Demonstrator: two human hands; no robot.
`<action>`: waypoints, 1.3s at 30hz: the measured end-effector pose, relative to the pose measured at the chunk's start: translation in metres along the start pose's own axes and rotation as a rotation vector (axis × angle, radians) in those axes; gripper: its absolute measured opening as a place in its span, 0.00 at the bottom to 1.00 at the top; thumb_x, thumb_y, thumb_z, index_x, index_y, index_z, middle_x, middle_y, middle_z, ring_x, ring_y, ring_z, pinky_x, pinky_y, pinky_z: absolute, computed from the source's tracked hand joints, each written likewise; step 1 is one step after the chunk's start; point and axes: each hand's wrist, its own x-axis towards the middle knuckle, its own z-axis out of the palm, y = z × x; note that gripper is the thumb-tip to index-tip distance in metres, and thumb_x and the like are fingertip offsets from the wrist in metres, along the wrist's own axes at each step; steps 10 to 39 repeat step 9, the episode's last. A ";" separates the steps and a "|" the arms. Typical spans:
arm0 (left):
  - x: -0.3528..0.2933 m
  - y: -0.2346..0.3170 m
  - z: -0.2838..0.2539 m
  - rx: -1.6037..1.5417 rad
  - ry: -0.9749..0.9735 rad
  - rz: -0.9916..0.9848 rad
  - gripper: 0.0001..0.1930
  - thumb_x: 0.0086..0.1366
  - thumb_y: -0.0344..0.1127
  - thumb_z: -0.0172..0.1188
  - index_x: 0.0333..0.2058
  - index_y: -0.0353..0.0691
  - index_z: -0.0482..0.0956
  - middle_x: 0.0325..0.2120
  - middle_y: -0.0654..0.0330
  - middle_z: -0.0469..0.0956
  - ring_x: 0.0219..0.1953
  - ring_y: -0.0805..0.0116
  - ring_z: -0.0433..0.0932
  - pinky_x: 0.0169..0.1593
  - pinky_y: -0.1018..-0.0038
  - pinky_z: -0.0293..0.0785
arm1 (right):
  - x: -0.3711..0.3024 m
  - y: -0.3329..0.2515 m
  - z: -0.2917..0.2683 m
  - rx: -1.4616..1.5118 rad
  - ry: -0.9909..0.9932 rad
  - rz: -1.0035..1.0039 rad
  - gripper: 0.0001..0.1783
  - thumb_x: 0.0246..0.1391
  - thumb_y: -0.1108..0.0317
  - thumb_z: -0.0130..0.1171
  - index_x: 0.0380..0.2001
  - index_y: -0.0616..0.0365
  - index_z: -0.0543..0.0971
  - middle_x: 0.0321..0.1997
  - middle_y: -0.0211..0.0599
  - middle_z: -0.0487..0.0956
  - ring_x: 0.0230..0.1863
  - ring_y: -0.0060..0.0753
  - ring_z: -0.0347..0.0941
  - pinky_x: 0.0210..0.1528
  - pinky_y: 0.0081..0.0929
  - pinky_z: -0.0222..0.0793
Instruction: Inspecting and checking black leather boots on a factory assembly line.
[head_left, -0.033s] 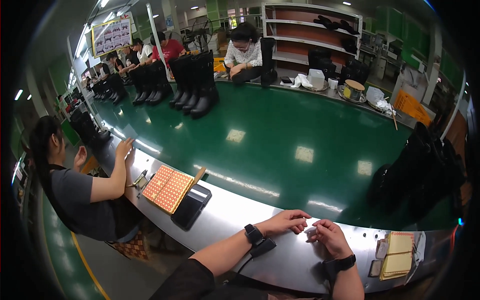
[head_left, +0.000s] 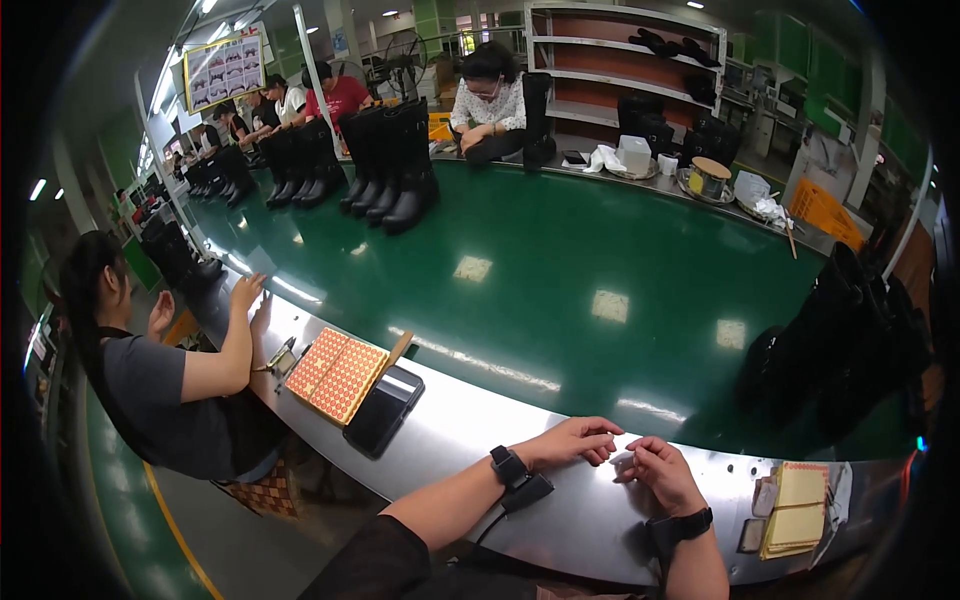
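My left hand (head_left: 572, 442) is over the steel bench edge, its fingers loosely bent and apart with nothing visible in them. Close to its fingertips, my right hand (head_left: 662, 474) has thumb and forefinger drawn together in a pinch. Whatever may be between them is too small to make out. The hands do not seem to touch. Both wrists wear dark bands, and a cable runs from a black box (head_left: 527, 494) at the left wrist. Below them lies the bare steel bench top (head_left: 570, 520).
Left on the bench lie a stack of red-dotted sticker sheets (head_left: 337, 374) and a black phone (head_left: 384, 412). Yellow sheets (head_left: 797, 512) lie at right. Black boots (head_left: 835, 345) stand right on the green belt (head_left: 520, 290), more boots (head_left: 400, 170) far left. A co-worker (head_left: 160, 370) sits left, others opposite.
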 end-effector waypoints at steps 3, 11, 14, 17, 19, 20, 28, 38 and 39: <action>0.001 0.003 0.000 0.023 0.000 0.008 0.19 0.71 0.41 0.50 0.56 0.36 0.69 0.40 0.59 0.74 0.41 0.72 0.75 0.47 0.75 0.75 | -0.001 -0.004 0.004 -0.022 0.005 -0.029 0.09 0.63 0.71 0.49 0.43 0.64 0.73 0.35 0.33 0.75 0.32 0.24 0.75 0.44 0.33 0.78; -0.012 -0.006 -0.006 0.022 0.067 0.005 0.19 0.71 0.40 0.50 0.56 0.37 0.69 0.39 0.58 0.75 0.40 0.72 0.75 0.46 0.75 0.75 | 0.008 0.004 0.002 -0.020 -0.037 0.006 0.10 0.63 0.70 0.50 0.44 0.63 0.73 0.37 0.35 0.76 0.33 0.26 0.76 0.43 0.33 0.78; -0.012 -0.006 -0.006 0.022 0.067 0.005 0.19 0.71 0.40 0.50 0.56 0.37 0.69 0.39 0.58 0.75 0.40 0.72 0.75 0.46 0.75 0.75 | 0.008 0.004 0.002 -0.020 -0.037 0.006 0.10 0.63 0.70 0.50 0.44 0.63 0.73 0.37 0.35 0.76 0.33 0.26 0.76 0.43 0.33 0.78; -0.012 -0.006 -0.006 0.022 0.067 0.005 0.19 0.71 0.40 0.50 0.56 0.37 0.69 0.39 0.58 0.75 0.40 0.72 0.75 0.46 0.75 0.75 | 0.008 0.004 0.002 -0.020 -0.037 0.006 0.10 0.63 0.70 0.50 0.44 0.63 0.73 0.37 0.35 0.76 0.33 0.26 0.76 0.43 0.33 0.78; -0.012 -0.006 -0.006 0.022 0.067 0.005 0.19 0.71 0.40 0.50 0.56 0.37 0.69 0.39 0.58 0.75 0.40 0.72 0.75 0.46 0.75 0.75 | 0.008 0.004 0.002 -0.020 -0.037 0.006 0.10 0.63 0.70 0.50 0.44 0.63 0.73 0.37 0.35 0.76 0.33 0.26 0.76 0.43 0.33 0.78; -0.012 -0.006 -0.006 0.022 0.067 0.005 0.19 0.71 0.40 0.50 0.56 0.37 0.69 0.39 0.58 0.75 0.40 0.72 0.75 0.46 0.75 0.75 | 0.008 0.004 0.002 -0.020 -0.037 0.006 0.10 0.63 0.70 0.50 0.44 0.63 0.73 0.37 0.35 0.76 0.33 0.26 0.76 0.43 0.33 0.78; -0.012 -0.006 -0.006 0.022 0.067 0.005 0.19 0.71 0.40 0.50 0.56 0.37 0.69 0.39 0.58 0.75 0.40 0.72 0.75 0.46 0.75 0.75 | 0.008 0.004 0.002 -0.020 -0.037 0.006 0.10 0.63 0.70 0.50 0.44 0.63 0.73 0.37 0.35 0.76 0.33 0.26 0.76 0.43 0.33 0.78; -0.012 -0.006 -0.006 0.022 0.067 0.005 0.19 0.71 0.40 0.50 0.56 0.37 0.69 0.39 0.58 0.75 0.40 0.72 0.75 0.46 0.75 0.75 | 0.008 0.004 0.002 -0.020 -0.037 0.006 0.10 0.63 0.70 0.50 0.44 0.63 0.73 0.37 0.35 0.76 0.33 0.26 0.76 0.43 0.33 0.78; -0.012 -0.006 -0.006 0.022 0.067 0.005 0.19 0.71 0.40 0.50 0.56 0.37 0.69 0.39 0.58 0.75 0.40 0.72 0.75 0.46 0.75 0.75 | 0.008 0.004 0.002 -0.020 -0.037 0.006 0.10 0.63 0.70 0.50 0.44 0.63 0.73 0.37 0.35 0.76 0.33 0.26 0.76 0.43 0.33 0.78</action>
